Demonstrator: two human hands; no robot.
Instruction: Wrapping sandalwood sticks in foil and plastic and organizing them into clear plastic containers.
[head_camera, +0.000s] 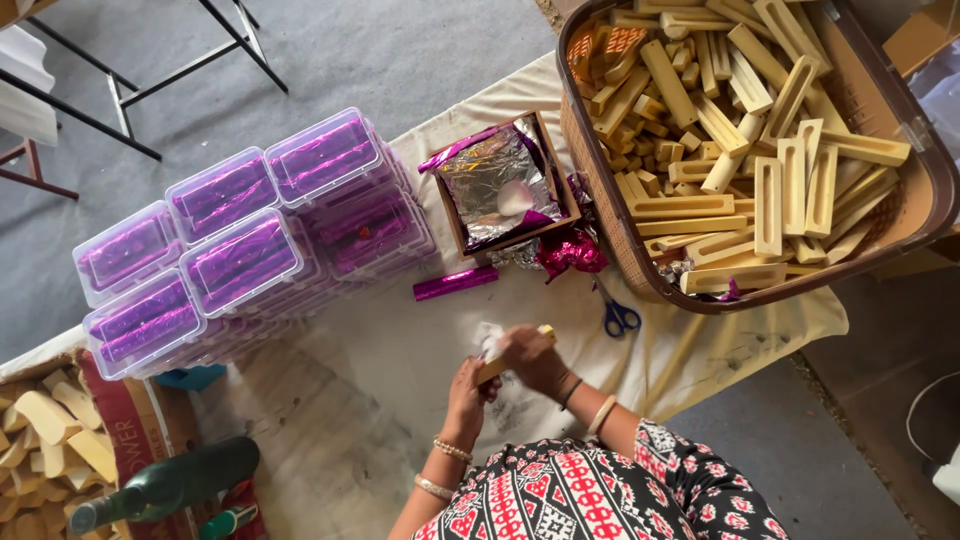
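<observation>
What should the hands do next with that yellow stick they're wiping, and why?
Probably finish the wipe and set the yellow stick down by the foil-lined box. The left hand grips its lower end while the right hand presses a white cloth on it; one purple-wrapped stick already lies beside that box.

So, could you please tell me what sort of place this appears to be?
Probably a small craft or packing workshop. A big basket brims with pale wooden blocks, clear boxes of purple foil-wrapped sticks stand stacked on the cloth-covered table, and both hands work on one block.
</observation>
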